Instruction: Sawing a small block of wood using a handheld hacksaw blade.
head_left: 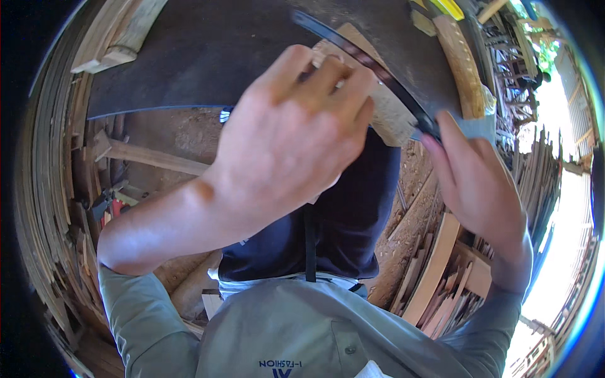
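My left hand (pixel 293 132) is large in the middle, back up, fingers curled on a pale wooden piece (pixel 387 110); its fingertips are largely hidden. My right hand (pixel 472 183) grips the lower end of a long, dark, flat file-like tool (pixel 400 91), which slants up to the left across the wooden piece, just beyond my left knuckles. The wooden piece lies over my dark-trousered lap at the edge of a dark work surface (pixel 176 57).
Wooden blocks (pixel 116 34) lie at the top left, and a curved timber (pixel 463 69) with a yellow object (pixel 444 7) at the top right. Stacked planks line both sides. Offcuts (pixel 435 271) and a loose batten (pixel 157 157) lie below on the shavings-strewn ground.
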### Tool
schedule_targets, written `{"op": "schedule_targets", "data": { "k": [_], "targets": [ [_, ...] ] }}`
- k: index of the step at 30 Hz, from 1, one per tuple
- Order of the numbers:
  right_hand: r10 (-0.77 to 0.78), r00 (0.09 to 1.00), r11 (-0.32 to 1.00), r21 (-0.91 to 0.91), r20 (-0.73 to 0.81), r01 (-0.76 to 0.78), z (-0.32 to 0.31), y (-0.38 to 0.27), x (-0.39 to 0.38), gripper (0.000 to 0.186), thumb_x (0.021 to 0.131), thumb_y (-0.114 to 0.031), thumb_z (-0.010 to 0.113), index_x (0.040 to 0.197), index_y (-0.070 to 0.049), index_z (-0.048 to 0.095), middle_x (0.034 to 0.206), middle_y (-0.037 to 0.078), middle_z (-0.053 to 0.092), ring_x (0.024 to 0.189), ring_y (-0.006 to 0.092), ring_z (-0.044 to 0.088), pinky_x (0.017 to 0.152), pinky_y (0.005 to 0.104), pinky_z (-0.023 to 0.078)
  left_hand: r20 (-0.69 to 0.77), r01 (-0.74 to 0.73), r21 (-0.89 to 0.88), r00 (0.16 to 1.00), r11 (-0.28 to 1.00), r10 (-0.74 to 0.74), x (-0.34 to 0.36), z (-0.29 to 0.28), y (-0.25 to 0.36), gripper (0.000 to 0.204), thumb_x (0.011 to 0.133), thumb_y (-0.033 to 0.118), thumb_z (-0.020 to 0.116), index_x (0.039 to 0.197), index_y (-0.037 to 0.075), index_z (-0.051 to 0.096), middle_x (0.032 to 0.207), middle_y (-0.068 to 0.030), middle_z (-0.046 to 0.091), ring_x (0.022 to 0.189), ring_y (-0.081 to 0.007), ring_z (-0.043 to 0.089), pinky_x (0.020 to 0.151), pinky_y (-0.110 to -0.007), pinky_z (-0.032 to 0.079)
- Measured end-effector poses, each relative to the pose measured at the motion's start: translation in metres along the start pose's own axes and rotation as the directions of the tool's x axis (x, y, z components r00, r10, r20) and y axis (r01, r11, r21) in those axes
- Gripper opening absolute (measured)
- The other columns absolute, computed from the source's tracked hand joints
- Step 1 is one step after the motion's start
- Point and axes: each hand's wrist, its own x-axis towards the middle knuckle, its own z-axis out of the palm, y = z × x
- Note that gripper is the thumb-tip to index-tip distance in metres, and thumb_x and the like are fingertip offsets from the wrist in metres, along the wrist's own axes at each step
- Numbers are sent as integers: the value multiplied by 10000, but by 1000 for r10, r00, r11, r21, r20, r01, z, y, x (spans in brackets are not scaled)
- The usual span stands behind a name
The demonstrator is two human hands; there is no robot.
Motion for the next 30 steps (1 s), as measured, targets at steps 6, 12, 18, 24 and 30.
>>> {"op": "schedule_targets", "data": {
  "k": [6,12,18,24,30],
  "targets": [
    [-206,965,976,41,-164,216,17,0,41,263,1061,-238,630,1205,-25,577,797,271,637,778,473,630,720,544,490,13,-30,-55,999,998,30,6,-3,-2,465,795,156,739,1249,60,718,1153,-60,667,1100,-209,679,957,-384,521],
    [-78,980,996,-48,-183,70,7,22,-35,191,1042,-191,651,1105,-15,616,716,206,643,686,425,669,620,498,506,58,8,38,998,999,-10,9,-9,8,465,822,142,736,1280,66,700,1214,-70,660,1128,-237,678,953,-386,540],
    [58,862,978,202,-503,52,45,68,-107,280,1044,-177,660,1174,64,597,704,211,653,635,412,664,572,453,475,7,-1,-106,1000,994,1,6,-11,-2,479,890,177,735,1346,46,669,1283,-117,668,1200,-282,668,989,-405,533],
    [370,921,529,843,-125,-98,107,46,-114,211,1057,-112,629,1134,79,585,676,166,640,589,345,668,537,406,456,-211,421,-91,878,902,-431,10,11,10,844,811,592,856,1376,13,615,1287,-159,669,1236,-364,588,1077,-514,432],
    [327,916,397,914,-231,88,128,24,-83,147,1052,-75,613,1054,50,537,661,194,593,593,398,635,534,431,428,-148,480,-45,864,876,-481,30,19,34,1009,675,666,911,1371,16,580,1311,-183,638,1281,-384,551,1112,-551,403]
  ]
}}
